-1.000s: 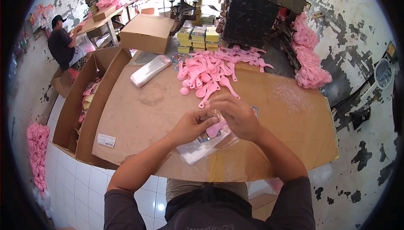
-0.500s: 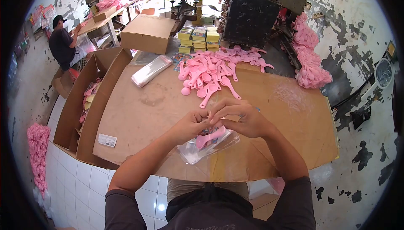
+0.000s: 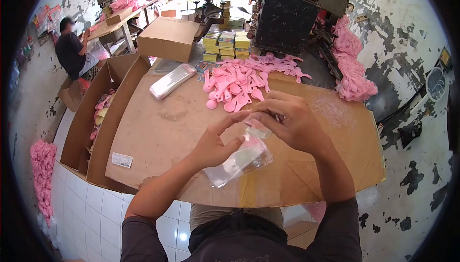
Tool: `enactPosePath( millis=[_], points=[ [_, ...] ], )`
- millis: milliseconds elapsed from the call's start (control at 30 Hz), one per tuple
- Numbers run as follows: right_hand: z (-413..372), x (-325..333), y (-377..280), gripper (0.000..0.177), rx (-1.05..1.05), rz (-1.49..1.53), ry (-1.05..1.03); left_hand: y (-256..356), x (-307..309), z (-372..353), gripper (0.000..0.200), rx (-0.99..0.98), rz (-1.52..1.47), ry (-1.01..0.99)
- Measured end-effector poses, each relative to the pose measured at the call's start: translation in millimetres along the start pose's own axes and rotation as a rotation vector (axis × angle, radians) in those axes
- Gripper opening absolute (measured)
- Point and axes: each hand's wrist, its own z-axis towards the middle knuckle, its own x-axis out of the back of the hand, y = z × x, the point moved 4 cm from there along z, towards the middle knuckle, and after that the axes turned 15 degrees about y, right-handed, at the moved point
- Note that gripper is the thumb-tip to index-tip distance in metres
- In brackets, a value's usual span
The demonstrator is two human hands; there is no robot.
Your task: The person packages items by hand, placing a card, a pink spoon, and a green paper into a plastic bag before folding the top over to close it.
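My right hand [image 3: 293, 120] pinches the upper end of a clear plastic bag [image 3: 258, 129] above the cardboard-covered table. My left hand [image 3: 219, 141] is beside it, thumb and index finger spread apart. Its index fingertip reaches the right hand's fingers, and its thumb lies by the bag; the other fingers are mostly hidden. A pale pink shape shows through the plastic below, blurred by glare. Under my hands lies a stack of clear plastic bags [image 3: 229, 170]. Beyond my fingers is a heap of pink plastic spoons [image 3: 235, 82].
A bundle of clear bags [image 3: 172, 81] lies left of the spoons. Stacked yellow-edged cards [image 3: 226, 45], a closed carton [image 3: 167, 37] and a black machine [image 3: 285, 20] stand behind. An open long carton [image 3: 108, 118] borders the left side. A person [image 3: 72, 49] works farther left.
Both hands have shifted slightly up, the right also rightward, raising the bag's upper end. The left thumb and index finger have spread apart. The pink spoon, plainly visible before, is now obscured.
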Motion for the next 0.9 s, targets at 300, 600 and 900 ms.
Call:
enactPosePath(
  millis=[300,600,900],
  points=[
    [-3.1,-10.0,0.3,0.013,-0.079,0.021,0.033,-12.1,-11.8,-3.3,0.03,0.266,-0.286,-0.052],
    [-9.3,-21.5,-11.2,0.021,0.384,-0.32,0.201,-2.3,-1.9,-4.5,0.033,0.259,-0.143,0.027],
    [-18.5,-39.0,6.4,0.017,0.485,-0.633,0.144,-2.1,-7.3,-7.0,0.048,-0.015,0.188,-0.065]
  ],
)
